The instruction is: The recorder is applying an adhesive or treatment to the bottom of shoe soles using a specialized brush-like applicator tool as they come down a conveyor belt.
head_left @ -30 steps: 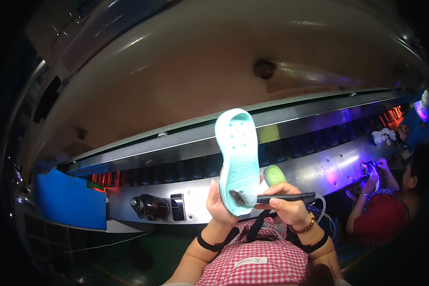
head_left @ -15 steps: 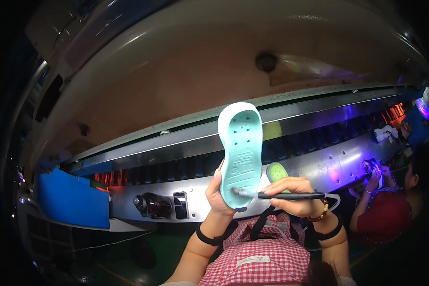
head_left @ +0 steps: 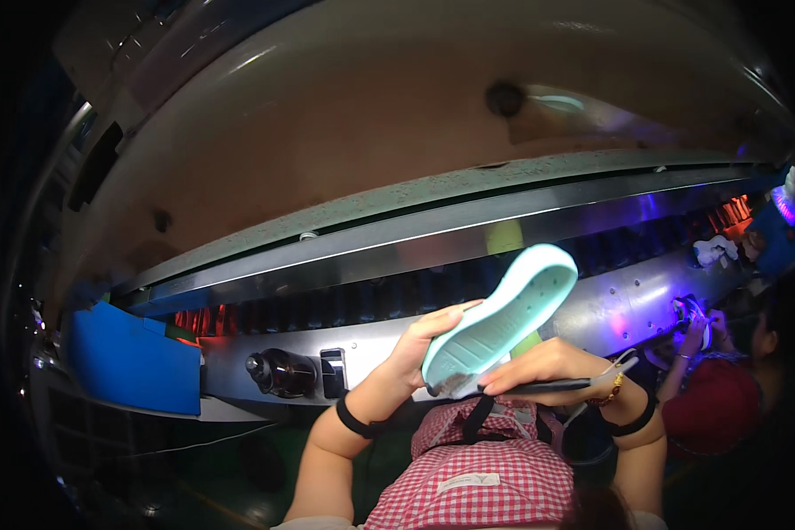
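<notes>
A pale turquoise shoe sole [head_left: 508, 314] with a raised rim and small holes at its far end slants up to the right. My left hand [head_left: 424, 340] is closed around its near left edge, thumb along the rim. In my right hand [head_left: 548, 371] is a brush [head_left: 552, 386] with a black handle, pinched between thumb and fingers. The brush's bristles touch the sole's inside at its near end. Behind my right hand, a yellow-green sole [head_left: 527, 344] lies on the metal ledge, mostly hidden.
A dark bottle [head_left: 283, 373] stands on the metal ledge [head_left: 371, 343] at left, beside a black rectangular opening [head_left: 333, 375]. Farther left is a blue box-shaped panel [head_left: 132, 362]. A dark roller conveyor [head_left: 389, 300] runs beyond the ledge. At right, a person in red [head_left: 715, 397] handles a shoe.
The turquoise sole has tilted from nearly upright to slanting right, and has come lower. The brush has moved to the sole's near end. My left hand has shifted its hold along the edge.
</notes>
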`<state>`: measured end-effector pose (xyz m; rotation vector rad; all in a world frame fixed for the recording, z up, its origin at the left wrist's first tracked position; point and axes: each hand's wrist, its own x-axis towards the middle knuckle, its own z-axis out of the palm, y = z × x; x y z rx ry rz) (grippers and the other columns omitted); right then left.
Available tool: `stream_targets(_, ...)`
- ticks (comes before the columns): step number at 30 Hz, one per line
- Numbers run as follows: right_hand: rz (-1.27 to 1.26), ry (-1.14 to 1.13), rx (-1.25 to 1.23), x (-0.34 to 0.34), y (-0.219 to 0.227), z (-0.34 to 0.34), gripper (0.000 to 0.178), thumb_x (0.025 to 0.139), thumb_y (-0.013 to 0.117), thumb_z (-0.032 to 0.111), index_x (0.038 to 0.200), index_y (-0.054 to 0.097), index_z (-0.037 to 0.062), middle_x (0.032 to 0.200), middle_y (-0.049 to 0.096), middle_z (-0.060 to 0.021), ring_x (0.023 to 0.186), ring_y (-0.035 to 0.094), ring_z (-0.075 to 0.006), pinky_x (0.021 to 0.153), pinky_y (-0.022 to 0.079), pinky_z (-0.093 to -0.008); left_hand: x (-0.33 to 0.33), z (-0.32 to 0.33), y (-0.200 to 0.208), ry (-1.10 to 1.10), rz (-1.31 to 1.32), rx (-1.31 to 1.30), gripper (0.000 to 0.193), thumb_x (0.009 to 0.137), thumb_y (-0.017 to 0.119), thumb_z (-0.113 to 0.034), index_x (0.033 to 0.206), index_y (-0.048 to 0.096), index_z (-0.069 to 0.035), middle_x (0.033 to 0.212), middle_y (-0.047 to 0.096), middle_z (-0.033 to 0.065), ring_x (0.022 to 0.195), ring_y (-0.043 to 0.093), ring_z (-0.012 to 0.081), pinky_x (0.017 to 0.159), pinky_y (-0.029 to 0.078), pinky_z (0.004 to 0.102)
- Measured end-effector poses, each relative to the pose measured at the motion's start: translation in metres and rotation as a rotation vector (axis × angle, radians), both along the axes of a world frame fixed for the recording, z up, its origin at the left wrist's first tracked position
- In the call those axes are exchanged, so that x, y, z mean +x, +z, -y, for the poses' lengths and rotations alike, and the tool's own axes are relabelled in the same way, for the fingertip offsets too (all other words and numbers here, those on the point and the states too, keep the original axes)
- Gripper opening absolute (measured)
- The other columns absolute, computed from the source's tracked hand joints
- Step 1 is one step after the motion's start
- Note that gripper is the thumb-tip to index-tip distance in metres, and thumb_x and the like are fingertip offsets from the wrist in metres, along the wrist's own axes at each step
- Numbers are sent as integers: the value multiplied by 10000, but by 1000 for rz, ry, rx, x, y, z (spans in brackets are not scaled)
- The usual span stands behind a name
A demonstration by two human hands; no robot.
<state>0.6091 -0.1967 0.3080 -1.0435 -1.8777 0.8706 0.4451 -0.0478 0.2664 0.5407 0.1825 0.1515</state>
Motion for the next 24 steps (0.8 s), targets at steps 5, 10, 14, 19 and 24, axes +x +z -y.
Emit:
stream_targets(5,279,156,25,9,23,7,193,773,601,81,962,636,71,1009,637,-90,880,624,-256,724,511,-318,-5,6,2,-120,-215,92,410,881,503,-199,1207,459,44,1123,554,159,976,578,216,853,467,333)
stream_targets(10,467,129,33,7,24,7,228,709,597,69,933,628,101,908,641,-38,879,609,-234,732,477,-315,-4,6,4,-156,-344,194,399,858,556,-196,1193,496,13,1089,578,138,949,590,202,823,485,316)
stream_targets(14,409,77,8,19,29,8,222,692,576,105,909,611,78,859,622,-64,835,603,-263,682,479,-340,-10,8,8,-143,-318,134,412,858,559,-196,1206,485,10,1102,571,142,959,588,204,829,482,315)
stream_targets(19,536,35,-173,29,15,16,240,735,602,86,973,617,61,920,639,-83,864,614,-245,694,489,-311,-14,4,5,-88,-282,198,423,876,519,-202,1225,456,29,1133,549,163,990,579,219,851,479,329)
stream_targets(24,-180,-200,-357,-2,-14,15,220,784,618,77,996,642,26,841,663,-97,743,613,-106,681,482,-228,-7,21,-11,-8,-135,-37,496,888,463,-263,1281,366,25,1212,487,173,1065,534,247,918,434,359)
